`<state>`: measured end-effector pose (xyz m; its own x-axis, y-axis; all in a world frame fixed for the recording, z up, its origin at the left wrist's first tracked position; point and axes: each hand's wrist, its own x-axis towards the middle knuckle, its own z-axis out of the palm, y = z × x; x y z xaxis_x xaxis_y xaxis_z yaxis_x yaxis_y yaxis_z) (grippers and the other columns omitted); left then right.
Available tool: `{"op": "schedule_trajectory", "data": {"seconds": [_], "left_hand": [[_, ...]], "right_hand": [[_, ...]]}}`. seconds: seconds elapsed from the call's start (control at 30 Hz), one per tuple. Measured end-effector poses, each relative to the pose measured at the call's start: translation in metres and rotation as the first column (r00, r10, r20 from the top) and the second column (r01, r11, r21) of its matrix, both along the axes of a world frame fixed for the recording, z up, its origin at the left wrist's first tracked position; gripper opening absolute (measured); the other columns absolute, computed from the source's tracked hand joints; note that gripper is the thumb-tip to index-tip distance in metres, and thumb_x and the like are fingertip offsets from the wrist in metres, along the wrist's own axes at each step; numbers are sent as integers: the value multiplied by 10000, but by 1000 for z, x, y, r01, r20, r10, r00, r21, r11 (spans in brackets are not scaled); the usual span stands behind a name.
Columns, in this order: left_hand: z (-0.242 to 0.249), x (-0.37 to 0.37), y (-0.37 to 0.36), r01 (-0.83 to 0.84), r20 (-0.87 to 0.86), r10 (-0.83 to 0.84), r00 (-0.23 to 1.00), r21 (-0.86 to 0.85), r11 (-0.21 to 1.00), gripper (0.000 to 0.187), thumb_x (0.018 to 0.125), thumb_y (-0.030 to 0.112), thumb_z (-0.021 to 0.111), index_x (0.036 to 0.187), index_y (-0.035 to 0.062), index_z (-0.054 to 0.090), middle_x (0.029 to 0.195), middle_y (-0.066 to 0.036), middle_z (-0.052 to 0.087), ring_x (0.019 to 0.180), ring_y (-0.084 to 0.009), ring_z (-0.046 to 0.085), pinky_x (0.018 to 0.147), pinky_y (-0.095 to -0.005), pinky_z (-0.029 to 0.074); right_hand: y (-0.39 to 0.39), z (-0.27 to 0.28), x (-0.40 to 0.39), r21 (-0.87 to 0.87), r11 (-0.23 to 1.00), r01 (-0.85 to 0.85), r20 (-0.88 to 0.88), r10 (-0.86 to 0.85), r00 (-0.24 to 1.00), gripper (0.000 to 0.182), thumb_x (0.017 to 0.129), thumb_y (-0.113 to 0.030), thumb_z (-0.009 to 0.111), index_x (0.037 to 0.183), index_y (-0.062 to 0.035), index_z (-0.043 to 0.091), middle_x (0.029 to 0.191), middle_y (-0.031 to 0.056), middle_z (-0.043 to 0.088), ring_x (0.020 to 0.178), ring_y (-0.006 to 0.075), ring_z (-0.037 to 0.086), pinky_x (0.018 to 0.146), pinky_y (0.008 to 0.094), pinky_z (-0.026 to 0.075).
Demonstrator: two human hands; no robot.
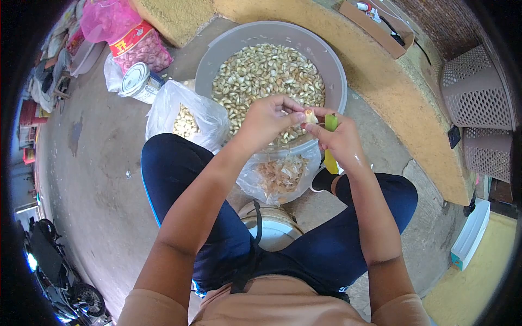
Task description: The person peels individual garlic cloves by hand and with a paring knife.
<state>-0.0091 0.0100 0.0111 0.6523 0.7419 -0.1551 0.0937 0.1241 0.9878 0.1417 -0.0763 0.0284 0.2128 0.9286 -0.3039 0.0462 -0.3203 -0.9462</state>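
Observation:
Over the near rim of a big grey tub [336,70], both of my hands meet at one garlic clove [310,116]. Pinched fingers of my left hand [272,120] hold the clove from the left. My right hand [338,140] is closed at its other side and also grips a slim yellow-green tool [330,163]; its working end is hidden. Unpeeled garlic cloves [272,73] fill much of the tub. Below my hands, a clear plastic bag [247,182] holds papery garlic skins [280,174]. Pale peeled cloves [186,123] lie in a white plastic bag [209,111] on the left.
A white lidded bucket [142,82] and a pink mesh sack of garlic [142,51] stand back left. Between my legs is another bucket [277,231]. A yellow ledge [391,92] curves along the right, bearing a cardboard box [375,27] and plastic baskets [473,89]. A motorcycle [60,277] is parked lower left.

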Motion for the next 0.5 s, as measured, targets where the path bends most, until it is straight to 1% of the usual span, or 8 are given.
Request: {"op": "schedule_trajectory", "data": {"seconds": [0.07, 0.17, 0.27, 0.37, 0.47, 0.5], "left_hand": [[-4, -1, 1, -2, -24, 3, 1000, 44, 999, 155, 767, 59, 632, 907, 1, 601, 862, -57, 614, 778, -87, 558, 724, -223, 450], [-2, -1, 0, 15, -30, -14, 999, 33, 999, 138, 767, 60, 632, 887, 1, 601, 840, -47, 612, 773, -83, 555, 716, -222, 447], [-3, 0, -1, 26, -27, -25, 999, 47, 999, 127, 784, 82, 618, 879, 0, 596, 830, -32, 601, 758, -73, 538, 699, -217, 436], [-3, 0, -1, 39, -54, -35, 998, 71, 997, 133, 804, 117, 600, 872, 4, 593, 808, -16, 587, 742, -64, 516, 683, -214, 423], [-13, 1, 2, 55, -70, -47, 996, 116, 992, 151, 811, 145, 592, 880, 10, 592, 801, -15, 580, 735, -60, 501, 673, -217, 414], [-16, 1, 2, 36, -82, -25, 996, 128, 991, 152, 807, 145, 588, 874, 9, 595, 792, -29, 591, 731, -79, 517, 672, -237, 420]], "right_hand": [[0, 2, -1, 19, 1000, -13, -28, 14, 1000, 272, 755, -156, 664, 984, -25, 600, 676, -9, 552, 498, 47, 444, 426, 202, 374], [1, 3, -3, 3, 1000, -7, -20, 7, 1000, 296, 765, -135, 661, 1013, 4, 577, 627, -28, 489, 474, 42, 428, 419, 188, 357], [2, -3, -2, -5, 1000, 0, -17, 0, 1000, 269, 777, -139, 651, 996, 0, 579, 630, -29, 489, 471, 42, 422, 419, 196, 358], [2, -9, -4, 26, 999, 31, -140, -27, 990, 243, 781, -167, 649, 969, -25, 591, 603, -23, 508, 481, 39, 427, 423, 199, 365], [2, -13, -7, -1, 997, 74, -320, -70, 945, 245, 804, -146, 617, 1004, -11, 579, 626, -17, 519, 474, 42, 404, 448, 200, 366], [2, -12, -6, 0, 998, 61, -342, -58, 938, 256, 809, -146, 611, 1019, -5, 571, 638, -18, 520, 473, 42, 397, 454, 201, 365]]}}
